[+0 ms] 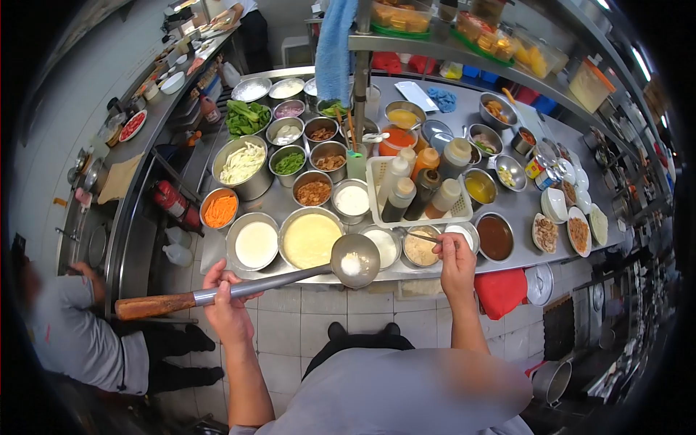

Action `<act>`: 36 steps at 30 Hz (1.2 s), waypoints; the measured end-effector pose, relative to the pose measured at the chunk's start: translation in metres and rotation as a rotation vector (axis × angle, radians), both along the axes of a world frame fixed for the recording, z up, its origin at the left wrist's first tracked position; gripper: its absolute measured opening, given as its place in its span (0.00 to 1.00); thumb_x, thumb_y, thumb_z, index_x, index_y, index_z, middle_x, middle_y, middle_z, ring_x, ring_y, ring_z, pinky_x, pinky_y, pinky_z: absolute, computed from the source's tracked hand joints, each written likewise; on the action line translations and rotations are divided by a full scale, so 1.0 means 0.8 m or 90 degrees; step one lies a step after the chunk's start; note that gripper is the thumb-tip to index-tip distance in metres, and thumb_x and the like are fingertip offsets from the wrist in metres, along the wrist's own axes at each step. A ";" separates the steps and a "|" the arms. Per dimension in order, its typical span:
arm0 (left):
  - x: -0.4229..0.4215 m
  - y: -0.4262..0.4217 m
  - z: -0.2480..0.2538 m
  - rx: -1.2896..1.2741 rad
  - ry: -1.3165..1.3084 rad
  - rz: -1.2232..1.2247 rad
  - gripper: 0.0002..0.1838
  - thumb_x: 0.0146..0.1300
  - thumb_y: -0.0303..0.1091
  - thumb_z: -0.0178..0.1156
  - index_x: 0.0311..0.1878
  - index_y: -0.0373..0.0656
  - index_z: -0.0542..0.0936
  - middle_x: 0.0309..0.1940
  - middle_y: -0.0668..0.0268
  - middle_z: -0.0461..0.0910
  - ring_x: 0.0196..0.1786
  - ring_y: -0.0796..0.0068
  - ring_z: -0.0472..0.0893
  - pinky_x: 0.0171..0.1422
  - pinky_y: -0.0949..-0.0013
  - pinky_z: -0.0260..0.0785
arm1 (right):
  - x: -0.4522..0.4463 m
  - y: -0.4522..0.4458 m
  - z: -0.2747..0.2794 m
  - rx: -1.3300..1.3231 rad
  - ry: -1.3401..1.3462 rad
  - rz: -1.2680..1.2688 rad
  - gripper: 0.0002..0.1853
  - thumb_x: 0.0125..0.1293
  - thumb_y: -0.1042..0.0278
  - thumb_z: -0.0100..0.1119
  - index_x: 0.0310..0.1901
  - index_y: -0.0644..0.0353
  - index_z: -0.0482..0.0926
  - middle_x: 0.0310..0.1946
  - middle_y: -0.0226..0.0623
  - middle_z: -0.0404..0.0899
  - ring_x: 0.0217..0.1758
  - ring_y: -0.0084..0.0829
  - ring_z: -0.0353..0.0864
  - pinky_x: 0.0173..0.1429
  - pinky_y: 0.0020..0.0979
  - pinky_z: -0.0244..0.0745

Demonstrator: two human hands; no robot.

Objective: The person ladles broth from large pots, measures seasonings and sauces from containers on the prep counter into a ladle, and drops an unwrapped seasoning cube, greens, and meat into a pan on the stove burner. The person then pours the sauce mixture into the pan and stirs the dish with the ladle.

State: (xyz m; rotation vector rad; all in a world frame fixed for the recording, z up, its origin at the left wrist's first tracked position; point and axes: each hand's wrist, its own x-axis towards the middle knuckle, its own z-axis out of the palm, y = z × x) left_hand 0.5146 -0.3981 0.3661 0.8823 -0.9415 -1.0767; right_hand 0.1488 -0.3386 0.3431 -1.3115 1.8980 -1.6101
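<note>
My left hand [230, 301] is closed around the metal shaft of a big ladle [261, 283] with a wooden grip. The ladle's bowl hangs over the table's front edge, and a small heap of white powder [352, 264] lies in it. In my right hand [457, 264] is the thin handle of a spoon [425, 237], pinched between the fingers. Its far end is over a container of tan powder [422, 248]; whether it dips in, I cannot tell. Around the ladle stand a pot of pale yellow liquid [312, 240] and a tub of white powder [384, 246].
Sauce bottles stand in a white basket [464, 212] behind my right hand. Shredded carrot [220, 211], white liquid [256, 244] and brown sauce [495, 237] fill other containers. Overhead runs a metal shelf [435, 45]. A co-worker [90, 326] stands at the left, another person [254, 32] at the back.
</note>
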 end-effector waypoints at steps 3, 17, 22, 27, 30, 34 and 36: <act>-0.003 -0.001 0.004 0.003 -0.010 0.000 0.22 0.66 0.37 0.50 0.60 0.36 0.67 0.33 0.66 0.68 0.30 0.75 0.75 0.30 0.65 0.79 | -0.016 -0.007 -0.052 0.081 -0.094 0.013 0.10 0.71 0.65 0.50 0.42 0.64 0.77 0.25 0.31 0.79 0.25 0.18 0.70 0.31 0.22 0.66; -0.212 0.069 0.000 0.136 0.226 -0.270 0.13 0.63 0.34 0.56 0.47 0.37 0.73 0.39 0.60 0.72 0.41 0.65 0.79 0.45 0.49 0.82 | 0.058 0.118 0.103 0.307 -0.534 0.934 0.23 0.75 0.58 0.42 0.66 0.59 0.62 0.57 0.42 0.73 0.59 0.30 0.73 0.60 0.32 0.70; -0.397 0.100 -0.028 0.054 0.332 -0.361 0.11 0.63 0.30 0.55 0.47 0.38 0.74 0.48 0.58 0.70 0.49 0.64 0.76 0.52 0.51 0.79 | 0.088 0.078 0.083 0.260 -1.012 0.592 0.23 0.75 0.58 0.41 0.68 0.54 0.58 0.63 0.46 0.67 0.68 0.40 0.65 0.70 0.40 0.60; -0.463 0.086 -0.061 -0.357 -0.107 -0.425 0.22 0.60 0.27 0.58 0.58 0.38 0.70 0.59 0.57 0.66 0.60 0.60 0.70 0.64 0.62 0.65 | 0.032 0.116 0.059 -0.183 -1.011 0.436 0.13 0.73 0.60 0.46 0.53 0.55 0.70 0.53 0.45 0.73 0.63 0.47 0.68 0.68 0.47 0.62; -0.434 0.053 -0.077 -0.326 -0.270 -0.371 0.39 0.47 0.27 0.70 0.64 0.39 0.65 0.61 0.58 0.65 0.61 0.63 0.68 0.69 0.64 0.59 | -0.029 0.190 0.056 -0.097 -1.075 0.361 0.09 0.71 0.65 0.48 0.49 0.54 0.73 0.44 0.41 0.75 0.55 0.46 0.73 0.65 0.49 0.65; -0.372 -0.082 -0.138 0.018 -0.220 -0.104 0.36 0.55 0.34 0.68 0.65 0.36 0.63 0.57 0.56 0.70 0.55 0.66 0.72 0.57 0.66 0.68 | -0.076 0.298 0.041 0.004 -1.052 0.203 0.11 0.65 0.69 0.53 0.49 0.56 0.70 0.35 0.34 0.71 0.40 0.35 0.75 0.48 0.44 0.74; -0.374 -0.118 -0.161 0.017 -0.260 -0.061 0.35 0.54 0.35 0.70 0.62 0.34 0.65 0.55 0.54 0.72 0.53 0.67 0.74 0.56 0.65 0.68 | -0.090 0.342 0.030 -0.063 -1.095 0.210 0.12 0.64 0.70 0.54 0.49 0.57 0.70 0.31 0.33 0.69 0.34 0.32 0.73 0.41 0.40 0.73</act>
